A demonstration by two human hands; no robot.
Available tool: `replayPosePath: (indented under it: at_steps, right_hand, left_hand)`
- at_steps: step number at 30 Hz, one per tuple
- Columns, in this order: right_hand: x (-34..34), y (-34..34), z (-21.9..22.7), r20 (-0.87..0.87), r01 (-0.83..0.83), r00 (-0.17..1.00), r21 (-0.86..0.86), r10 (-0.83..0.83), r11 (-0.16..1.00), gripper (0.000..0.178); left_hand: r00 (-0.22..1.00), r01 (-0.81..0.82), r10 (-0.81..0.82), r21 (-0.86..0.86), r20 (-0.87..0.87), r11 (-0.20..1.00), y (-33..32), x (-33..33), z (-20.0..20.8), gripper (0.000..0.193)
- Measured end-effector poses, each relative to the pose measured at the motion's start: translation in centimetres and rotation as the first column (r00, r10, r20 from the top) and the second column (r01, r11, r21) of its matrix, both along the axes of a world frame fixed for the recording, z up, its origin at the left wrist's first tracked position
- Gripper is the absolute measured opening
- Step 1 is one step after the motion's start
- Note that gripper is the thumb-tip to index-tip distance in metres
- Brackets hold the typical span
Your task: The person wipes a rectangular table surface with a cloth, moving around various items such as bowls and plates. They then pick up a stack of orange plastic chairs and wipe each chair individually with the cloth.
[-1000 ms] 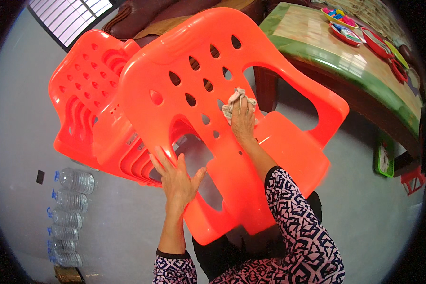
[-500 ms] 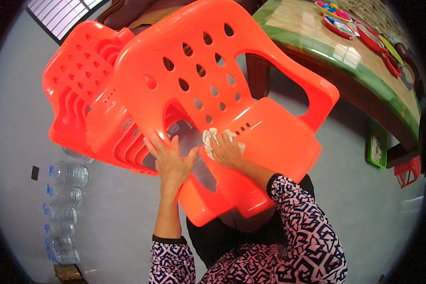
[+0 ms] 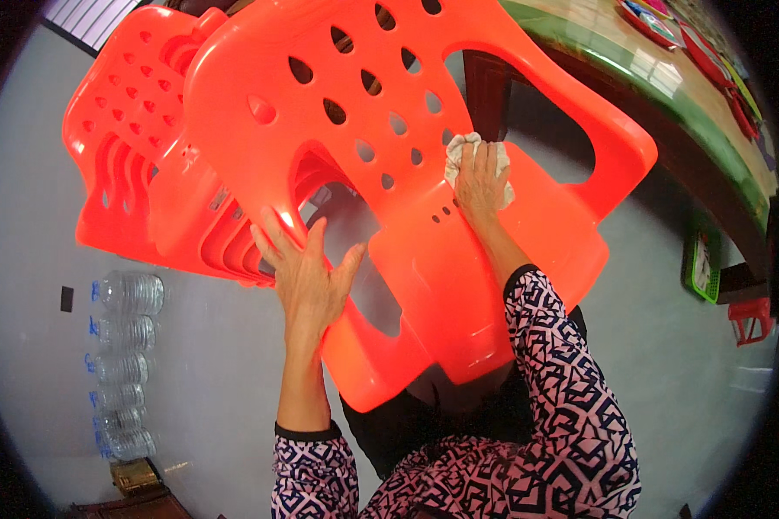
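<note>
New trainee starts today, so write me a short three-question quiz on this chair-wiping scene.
1. True or false: the right hand presses a white cloth against the orange plastic chair.
2. Which part of the chair does the left hand grip? A) the top of the backrest B) the armrest nearest the person's left C) a leg
3. Fill in: on the floor to the person's left lies a row of clear plastic ______.

Key
1. True. The cloth is bunched under the fingers, at the foot of the backrest.
2. B. The fingers spread over that armrest, beside the stacked orange chairs.
3. Bottles.
</note>
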State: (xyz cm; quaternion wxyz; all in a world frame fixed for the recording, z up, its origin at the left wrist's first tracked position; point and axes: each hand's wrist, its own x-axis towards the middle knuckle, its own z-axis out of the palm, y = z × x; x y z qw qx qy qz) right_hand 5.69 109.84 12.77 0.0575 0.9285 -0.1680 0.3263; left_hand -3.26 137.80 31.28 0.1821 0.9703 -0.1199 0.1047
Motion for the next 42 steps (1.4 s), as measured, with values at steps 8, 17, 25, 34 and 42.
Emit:
replayPosePath:
  at_steps: [8, 17, 25, 34, 42]
  right_hand:
    - [-3.1, 10.2, -3.0, -0.008, -0.146, 0.989, 0.014, 0.146, 0.989, 0.044]
    - [-18.2, 9.0, 4.8, -0.157, -0.64, 0.7, 0.297, 0.697, 0.709, 0.04]
    - [-17.5, -5.1, 5.4, -0.285, -0.332, 0.905, -0.012, 0.315, 0.943, 0.042]
    - [-14.3, -5.4, 3.7, -0.101, -0.034, 0.995, -0.091, 0.025, 0.995, 0.031]
    - [-25.5, 0.9, 5.5, -0.052, 0.025, 0.998, 0.105, -0.02, 0.994, 0.046]
  left_hand:
    - [0.999, -0.018, 0.018, 0.006, 0.028, 1.0, -0.7, 0.6, -0.4, 0.067]
    - [0.998, -0.057, 0.055, 0.052, 0.022, 0.997, 0.5, 0.8, -0.3, 0.067]
    - [0.997, -0.056, 0.06, 0.067, -0.053, 0.996, -0.2, 0.6, 0.0, 0.068]
    - [0.992, -0.074, 0.079, 0.051, -0.096, 0.996, -0.2, 1.1, -0.1, 0.07]
    - [0.994, -0.085, 0.089, 0.064, -0.059, 0.994, 0.4, 1.3, -0.9, 0.068]
